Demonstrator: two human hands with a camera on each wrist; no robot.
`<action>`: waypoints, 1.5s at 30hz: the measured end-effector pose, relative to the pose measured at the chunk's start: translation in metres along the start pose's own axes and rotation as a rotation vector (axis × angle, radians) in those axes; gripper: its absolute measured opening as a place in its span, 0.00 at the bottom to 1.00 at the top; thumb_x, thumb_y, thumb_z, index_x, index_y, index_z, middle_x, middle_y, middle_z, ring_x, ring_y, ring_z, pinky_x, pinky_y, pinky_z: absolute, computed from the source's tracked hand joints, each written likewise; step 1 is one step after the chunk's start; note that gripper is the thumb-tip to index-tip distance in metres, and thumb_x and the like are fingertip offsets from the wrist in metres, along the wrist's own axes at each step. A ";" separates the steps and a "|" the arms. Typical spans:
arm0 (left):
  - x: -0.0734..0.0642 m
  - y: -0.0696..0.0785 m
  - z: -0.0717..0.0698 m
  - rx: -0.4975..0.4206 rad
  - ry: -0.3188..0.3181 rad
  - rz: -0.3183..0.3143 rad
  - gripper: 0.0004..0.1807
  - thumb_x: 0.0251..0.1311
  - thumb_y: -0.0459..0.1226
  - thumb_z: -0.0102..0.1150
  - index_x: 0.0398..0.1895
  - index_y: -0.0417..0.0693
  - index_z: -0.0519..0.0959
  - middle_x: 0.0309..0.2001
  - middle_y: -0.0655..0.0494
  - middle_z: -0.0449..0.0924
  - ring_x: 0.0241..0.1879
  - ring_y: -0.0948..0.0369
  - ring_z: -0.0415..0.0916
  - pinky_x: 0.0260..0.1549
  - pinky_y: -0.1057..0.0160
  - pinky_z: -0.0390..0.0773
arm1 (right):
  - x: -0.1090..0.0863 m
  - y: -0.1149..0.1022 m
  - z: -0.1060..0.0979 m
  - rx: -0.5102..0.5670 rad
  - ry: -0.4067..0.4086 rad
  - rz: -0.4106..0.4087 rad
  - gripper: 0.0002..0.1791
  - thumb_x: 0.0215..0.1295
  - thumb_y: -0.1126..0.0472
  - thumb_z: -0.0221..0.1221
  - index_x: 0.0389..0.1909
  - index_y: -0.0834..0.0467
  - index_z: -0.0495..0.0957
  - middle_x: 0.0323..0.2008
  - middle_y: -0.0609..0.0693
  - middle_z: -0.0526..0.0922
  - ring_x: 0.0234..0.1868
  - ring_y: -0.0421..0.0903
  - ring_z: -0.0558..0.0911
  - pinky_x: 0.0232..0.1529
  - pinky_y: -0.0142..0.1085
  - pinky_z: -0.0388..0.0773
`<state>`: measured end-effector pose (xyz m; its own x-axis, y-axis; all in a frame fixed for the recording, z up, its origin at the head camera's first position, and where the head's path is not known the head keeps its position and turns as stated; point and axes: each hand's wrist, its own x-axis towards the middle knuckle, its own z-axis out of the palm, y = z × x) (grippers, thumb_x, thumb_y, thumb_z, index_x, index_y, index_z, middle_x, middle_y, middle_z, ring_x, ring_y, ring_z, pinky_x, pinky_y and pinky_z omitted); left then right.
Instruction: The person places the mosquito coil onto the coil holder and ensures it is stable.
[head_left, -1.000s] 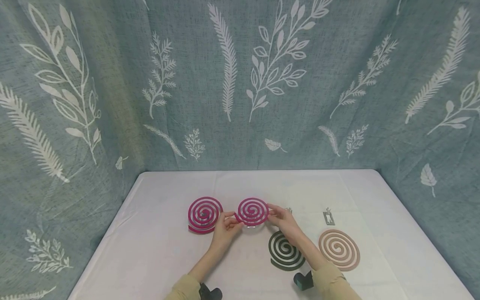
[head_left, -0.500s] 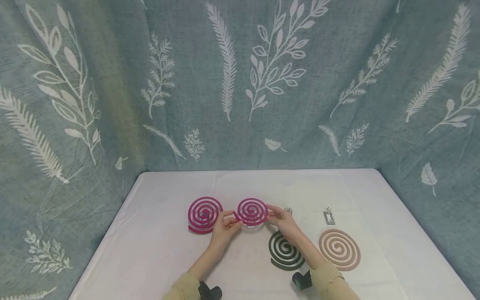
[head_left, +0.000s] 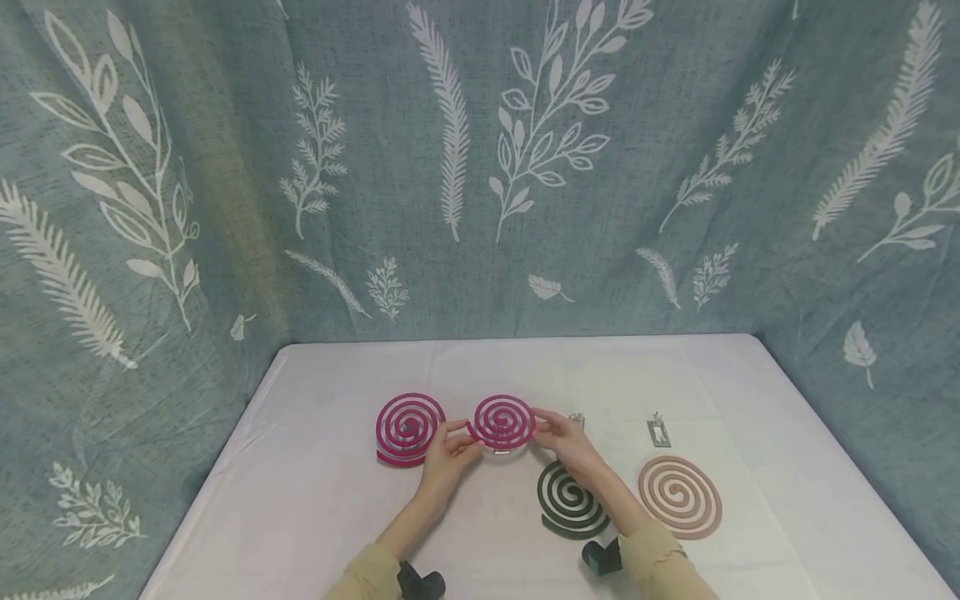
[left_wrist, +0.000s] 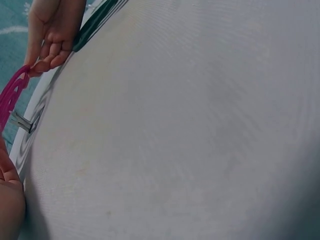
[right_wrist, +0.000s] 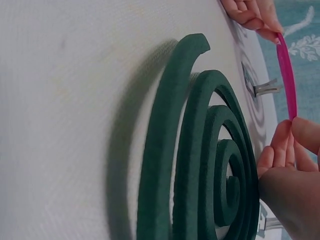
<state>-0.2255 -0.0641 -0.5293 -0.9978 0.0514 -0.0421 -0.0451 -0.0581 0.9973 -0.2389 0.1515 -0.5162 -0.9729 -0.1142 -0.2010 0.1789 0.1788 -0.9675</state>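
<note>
A magenta mosquito coil (head_left: pixel 504 422) is held up off the table, pinched at its left edge by my left hand (head_left: pixel 444 462) and at its right edge by my right hand (head_left: pixel 572 448). Below it stands a small metal coil stand (right_wrist: pixel 266 88), its upright prongs just short of the coil in the right wrist view. Another magenta coil (head_left: pixel 410 427) sits left of my left hand, over a stand mostly hidden. Under my right forearm lies a dark green coil (head_left: pixel 573 496), partly covered in the head view.
A tan coil (head_left: pixel 677 492) lies at the right, with a metal stand (head_left: pixel 659 433) behind it. Another stand (head_left: pixel 576 420) shows partly behind my right hand. The white-covered table (head_left: pixel 300 500) is bounded by a blue-green leaf-patterned curtain (head_left: pixel 480 275).
Both hands keep the magenta coil nearly still above the stand. Only a slight shift of the head view shows.
</note>
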 end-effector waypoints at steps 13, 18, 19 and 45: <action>0.000 0.001 -0.001 0.030 -0.002 -0.016 0.27 0.57 0.30 0.62 0.59 0.36 0.65 0.33 0.57 0.82 0.33 0.72 0.77 0.39 0.76 0.75 | -0.001 0.000 0.001 -0.010 0.010 0.003 0.26 0.65 0.63 0.54 0.64 0.60 0.67 0.47 0.58 0.77 0.50 0.49 0.78 0.62 0.53 0.68; -0.001 0.003 -0.002 0.031 0.001 -0.031 0.27 0.57 0.31 0.62 0.59 0.36 0.65 0.35 0.55 0.82 0.33 0.72 0.77 0.40 0.77 0.75 | 0.000 0.001 0.002 -0.034 0.004 0.001 0.25 0.66 0.63 0.54 0.64 0.60 0.67 0.48 0.58 0.77 0.50 0.50 0.77 0.61 0.53 0.69; -0.001 0.003 -0.002 0.033 0.001 -0.032 0.27 0.57 0.31 0.62 0.59 0.36 0.65 0.35 0.55 0.82 0.33 0.72 0.77 0.40 0.77 0.75 | 0.000 0.001 0.002 -0.036 0.003 0.003 0.25 0.65 0.62 0.54 0.64 0.60 0.67 0.48 0.58 0.77 0.51 0.50 0.77 0.61 0.53 0.69; -0.001 0.004 -0.001 0.044 -0.013 -0.047 0.26 0.58 0.32 0.62 0.59 0.35 0.66 0.33 0.58 0.82 0.33 0.72 0.76 0.39 0.78 0.75 | -0.003 -0.005 0.001 0.005 -0.005 0.029 0.27 0.65 0.64 0.53 0.65 0.63 0.65 0.48 0.60 0.78 0.53 0.52 0.78 0.65 0.55 0.64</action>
<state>-0.2250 -0.0655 -0.5258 -0.9939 0.0658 -0.0887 -0.0897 -0.0113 0.9959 -0.2369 0.1503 -0.5112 -0.9666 -0.1136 -0.2296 0.2076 0.1773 -0.9620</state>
